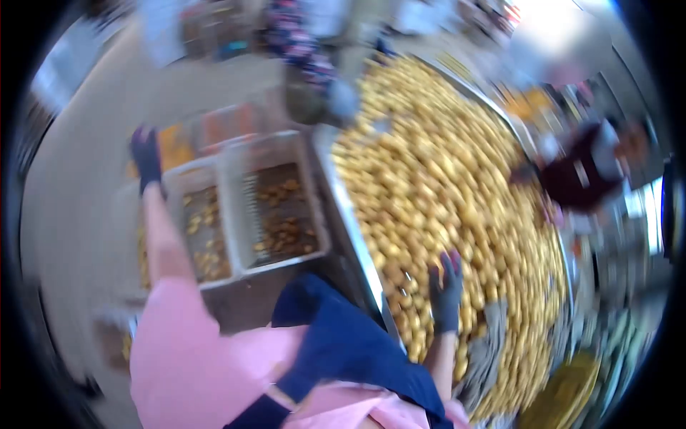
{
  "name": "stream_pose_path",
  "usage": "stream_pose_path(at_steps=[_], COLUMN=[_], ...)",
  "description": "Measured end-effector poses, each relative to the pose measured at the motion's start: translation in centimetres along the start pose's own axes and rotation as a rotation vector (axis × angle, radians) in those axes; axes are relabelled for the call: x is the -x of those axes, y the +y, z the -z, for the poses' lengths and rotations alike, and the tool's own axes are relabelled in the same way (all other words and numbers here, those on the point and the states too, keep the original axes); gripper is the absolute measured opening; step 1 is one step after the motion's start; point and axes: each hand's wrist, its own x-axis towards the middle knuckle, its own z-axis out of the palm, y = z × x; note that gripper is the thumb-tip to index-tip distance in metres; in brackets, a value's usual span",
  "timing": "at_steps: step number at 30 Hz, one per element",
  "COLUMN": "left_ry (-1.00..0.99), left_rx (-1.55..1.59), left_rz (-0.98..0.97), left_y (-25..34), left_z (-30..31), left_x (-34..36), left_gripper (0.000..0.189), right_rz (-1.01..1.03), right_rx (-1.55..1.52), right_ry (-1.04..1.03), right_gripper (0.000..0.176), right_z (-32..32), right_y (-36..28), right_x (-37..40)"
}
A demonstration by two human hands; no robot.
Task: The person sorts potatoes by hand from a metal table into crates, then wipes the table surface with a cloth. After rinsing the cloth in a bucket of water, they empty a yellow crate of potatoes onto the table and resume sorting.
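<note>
My left hand (148,159), in a dark glove, reaches out past the far corner of a white crate (189,168), beside a yellow-orange item (175,145). Its fingers look stretched out, with nothing visible in them. Over the near part of a large heap of small, rounded, yellow-brown pieces (429,164) is my right hand (446,293), gloved too, fingers spread. Motion blur hides the exact kind of the pieces. A second white crate (320,229) stands between the first and the heap, with some brownish pieces on its bottom.
A metal table edge (361,239) borders the heap on its left. Grey cloth (487,354) lies on the heap right of my right hand. Across the table is a person in a dark red apron (582,171). Another person in patterned clothing (300,43) stands beyond the crates.
</note>
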Motion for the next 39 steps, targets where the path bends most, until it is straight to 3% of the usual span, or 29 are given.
stream_pose_path(at_steps=[2, 4, 5, 7, 8, 10, 11, 13, 17, 24, 31, 32, 39], left_ry=[-0.093, -0.422, -0.636, -0.369, -0.543, -0.463, -0.48, -0.487, -0.535, -0.614, -0.573, -0.548, -0.72], left_rx=[0.723, 0.803, 1.109, 0.717, 0.774, 0.718, 0.712, 0.776, 0.581, 0.546, 0.652, 0.644, 0.628], left_rz=[0.379, 0.149, 0.5, -0.26, -0.293, -0.508, -0.516, -0.598, -0.691, -0.68, -0.658, -0.667, -0.606], left_y=[16.7, 25.2, 30.6, 40.6, 44.2, 49.2, 50.6, 52.5, 53.4, 53.8, 54.0, 54.1, 54.4], left_z=[3.1, 0.6, 0.7, 3.3, 5.0, 7.6, 8.1, 8.3, 6.9, 5.5, 5.3, 5.3, 5.3], left_x=[4.3, 10.6, 13.7, 16.9, 17.4, 18.5, 18.9, 18.9, 19.8, 18.6, 18.4, 18.4, 18.2], left_gripper=[0.033, 0.029, 0.03, 0.033, 0.038, 0.042, 0.042, 0.048, 0.056, 0.055, 0.052, 0.05, 0.044], right_rz=[-0.115, -0.07, -0.108, -0.171, -0.21, -0.41, -0.518, -0.789, -0.808, -0.863, -0.925, -0.873, -1.009], right_rx=[0.186, 0.33, 0.316, 0.387, 0.447, 0.756, 0.799, 0.792, 0.724, 0.657, 0.701, 0.716, 0.721], right_ry=[0.01, 0.065, 0.068, 0.076, 0.065, 0.082, 0.056, -0.081, -0.014, -0.087, -0.197, -0.1, -0.162], right_gripper=[0.034, 0.032, 0.034, 0.035, 0.036, 0.048, 0.05, 0.053, 0.053, 0.05, 0.053, 0.049, 0.042], right_z=[1.2, 2.2, 3.0, 4.2, 4.4, 4.3, 4.5, 4.7, 4.0, 4.0, 4.1, 3.8, 3.4], right_y=[1.1, 2.8, 2.7, 5.2, 6.0, 7.8, 7.8, 7.0, 8.5, 8.8, 9.0, 9.0, 7.8], right_x=[1.7, 3.9, 4.7, 7.2, 8.9, 13.3, 15.0, 17.2, 19.7, 18.6, 17.8, 18.0, 15.3])
